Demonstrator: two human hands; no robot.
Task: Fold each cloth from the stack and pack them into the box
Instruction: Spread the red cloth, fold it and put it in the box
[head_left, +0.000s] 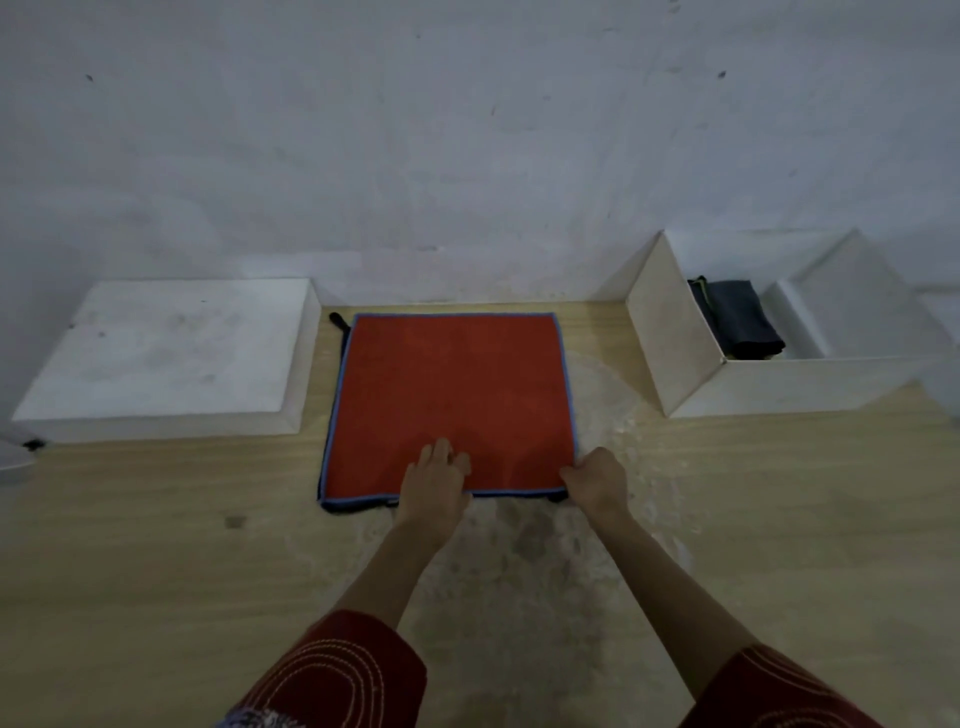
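A red cloth (449, 395) with a blue border lies flat on top of the stack in the middle of the wooden table; dark edges of cloths under it show at its left and front. My left hand (435, 480) rests flat on the cloth's near edge, fingers together. My right hand (597, 480) is closed on the cloth's near right corner. An open white box (670, 343) stands at the right, and a folded dark blue cloth (740, 317) lies inside it.
A closed white box or lid (171, 358) sits at the left, close to the stack. A white wall runs along the table's far edge. The wooden table (156, 571) has a worn, pale patch in front of the stack. My red sleeves show at the bottom.
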